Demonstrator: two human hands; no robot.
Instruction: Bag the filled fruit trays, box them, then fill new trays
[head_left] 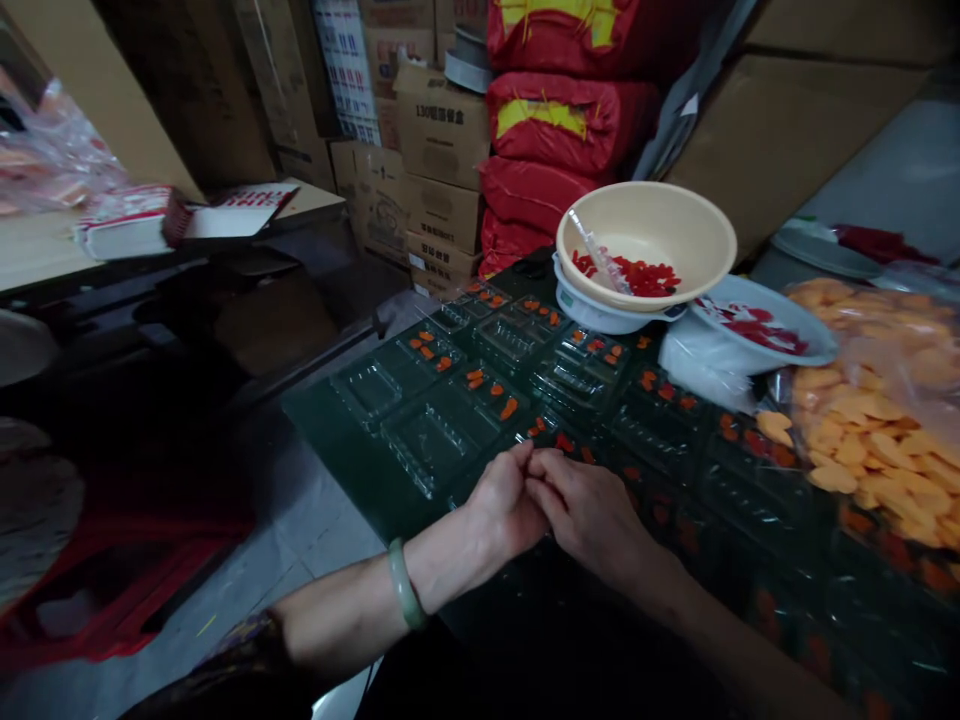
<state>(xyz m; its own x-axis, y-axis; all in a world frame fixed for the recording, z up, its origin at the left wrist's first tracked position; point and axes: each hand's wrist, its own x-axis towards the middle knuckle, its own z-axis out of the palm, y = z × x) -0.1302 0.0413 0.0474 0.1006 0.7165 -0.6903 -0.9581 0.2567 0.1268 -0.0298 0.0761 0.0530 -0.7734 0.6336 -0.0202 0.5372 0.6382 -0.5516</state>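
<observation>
My left hand [501,505], a pale green bangle on its wrist, is curled closed with the palm side partly turned up. Against it rests my right hand [592,515], its fingers bent and meeting the left fingertips. Whatever lies between them is hidden. Both are over the near part of a dark green table [330,415], where clear plastic trays [431,440] stand in rows. Small orange pieces [508,408] sit along the far edge of many trays. Just beyond my fingers, a red piece [564,443] lies in the nearest tray.
A beige bowl [712,225] of red pieces, with a clear plastic bag or wrapper inside, rests on a white basin [600,315]. Right of it are a pale blue basin [810,340] and a bag of orange-yellow foam-like pieces [877,430]. Cartons [442,130] and red sacks [559,120] stand behind.
</observation>
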